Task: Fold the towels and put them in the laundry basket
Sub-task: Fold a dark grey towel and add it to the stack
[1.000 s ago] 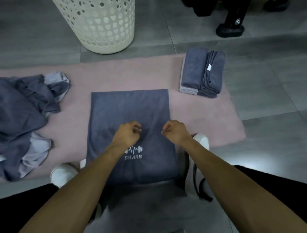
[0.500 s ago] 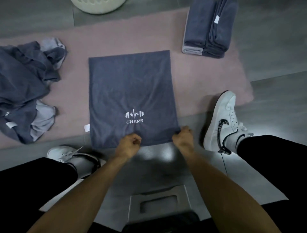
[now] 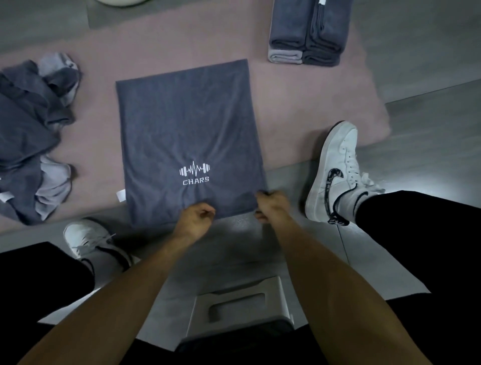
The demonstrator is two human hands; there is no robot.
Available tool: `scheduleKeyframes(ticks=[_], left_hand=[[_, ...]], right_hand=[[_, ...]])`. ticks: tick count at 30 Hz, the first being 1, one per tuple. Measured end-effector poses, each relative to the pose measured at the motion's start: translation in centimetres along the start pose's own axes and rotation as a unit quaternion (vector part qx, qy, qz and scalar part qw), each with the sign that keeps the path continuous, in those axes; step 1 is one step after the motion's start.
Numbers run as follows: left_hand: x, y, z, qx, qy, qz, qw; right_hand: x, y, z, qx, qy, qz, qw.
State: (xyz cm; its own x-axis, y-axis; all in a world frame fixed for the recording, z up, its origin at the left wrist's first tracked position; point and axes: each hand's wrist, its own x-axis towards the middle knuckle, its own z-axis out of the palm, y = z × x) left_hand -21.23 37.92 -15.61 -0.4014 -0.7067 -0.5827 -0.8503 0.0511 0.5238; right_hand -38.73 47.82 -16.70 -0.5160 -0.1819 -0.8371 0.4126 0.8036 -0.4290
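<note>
A dark grey towel point(image 3: 187, 130) with a white "CHARS" logo lies flat on the pink rug point(image 3: 299, 104), folded into a tall rectangle. My left hand point(image 3: 196, 218) pinches its near edge at the middle. My right hand point(image 3: 272, 205) grips the near right corner. Only the bottom rim of the white laundry basket point(image 3: 119, 2) shows at the top edge. A stack of folded grey towels point(image 3: 307, 33) sits at the rug's far right.
A heap of unfolded grey towels point(image 3: 28, 135) lies at the left on the rug. My white shoes point(image 3: 335, 172) flank the towel on the grey floor. A small white stool point(image 3: 239, 310) stands beneath me between my legs.
My hands slid from the towel's middle back to its near edge and took hold of it. The view tilted down, so the basket left the frame almost wholly.
</note>
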Motion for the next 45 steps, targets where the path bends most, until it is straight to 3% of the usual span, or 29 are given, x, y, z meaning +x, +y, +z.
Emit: scheduleKeyframes(ticks=[6,13,17,21,29,35,42,45], left_hand=[[-0.7,-0.1,0.5,-0.024,0.001,0.005,1.0],[0.5,3.6,2.5,-0.059,-0.02,0.127,0.99],[1.0,6.2,3.3,-0.061,-0.026,0.227,0.972],[1.6,6.4,3.0,-0.069,-0.005,0.234,0.97],[2.1,6.4,2.5,-0.067,0.057,0.249,0.964],[1.8,6.1,2.8,-0.002,0.04,0.305,0.951],[1.3,5.8,3.0,0.067,0.004,0.327,0.943],[1.3,5.6,3.0,0.045,-0.014,0.311,0.949]], right_hand=[[1.7,0.7,0.9,-0.066,0.058,-0.038,0.995],[-1.6,0.3,-2.1,0.122,-0.068,-0.042,0.989],[-2.7,-0.4,-3.5,0.113,-0.123,-0.098,0.981],[-3.0,-1.3,-3.9,0.094,-0.159,-0.111,0.977],[-2.8,-2.1,-3.1,0.17,-0.095,-0.05,0.98],[-2.9,-1.9,-3.4,0.161,-0.137,-0.082,0.974],[-2.8,-1.5,-3.6,0.126,-0.127,-0.084,0.98],[-2.6,-1.4,-3.3,0.099,-0.105,-0.091,0.985]])
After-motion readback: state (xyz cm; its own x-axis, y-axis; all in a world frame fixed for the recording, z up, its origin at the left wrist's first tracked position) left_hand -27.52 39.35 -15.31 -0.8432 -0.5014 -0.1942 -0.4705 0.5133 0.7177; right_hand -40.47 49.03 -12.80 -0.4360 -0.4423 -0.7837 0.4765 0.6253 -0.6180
